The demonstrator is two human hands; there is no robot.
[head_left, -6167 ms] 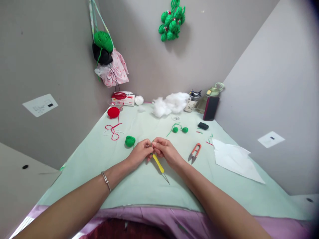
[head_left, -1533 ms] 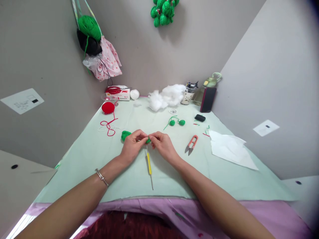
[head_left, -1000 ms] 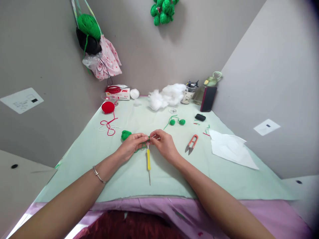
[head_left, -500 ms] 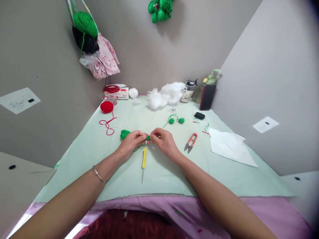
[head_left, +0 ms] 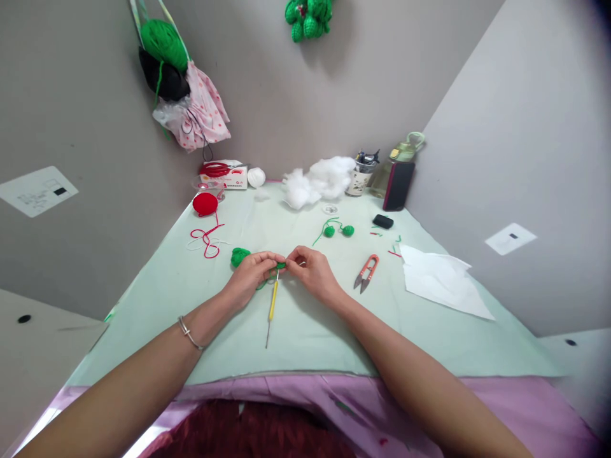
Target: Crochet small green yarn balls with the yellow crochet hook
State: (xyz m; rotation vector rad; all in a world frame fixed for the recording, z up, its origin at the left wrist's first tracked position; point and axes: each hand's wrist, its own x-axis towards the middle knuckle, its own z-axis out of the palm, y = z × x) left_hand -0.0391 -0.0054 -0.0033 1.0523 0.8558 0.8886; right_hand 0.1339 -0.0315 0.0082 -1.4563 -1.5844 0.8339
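Note:
Over the middle of the pale green table cover (head_left: 305, 331), my left hand (head_left: 251, 273) and my right hand (head_left: 312, 271) meet fingertip to fingertip. Between them is a tiny green crochet piece (head_left: 281, 265), pinched by the left fingers. A yellow-handled crochet hook (head_left: 272, 304) hangs from that spot toward me, its far end among the pinched fingers of my right hand. A strand of green yarn trails under my left hand. A small green yarn lump (head_left: 239, 256) lies just behind the left hand.
Orange thread snips (head_left: 366, 272) lie right of my right hand, white paper (head_left: 442, 284) beyond them. Two green crochet balls (head_left: 338, 230), a red yarn ball (head_left: 205, 203) with loose red thread, white stuffing (head_left: 319, 181), a cup, a bottle and a dark phone stand further back.
The hook's free end has swung from pointing right toward me to pointing left. Both hands stay pinched together, and the green piece now shows between the fingertips.

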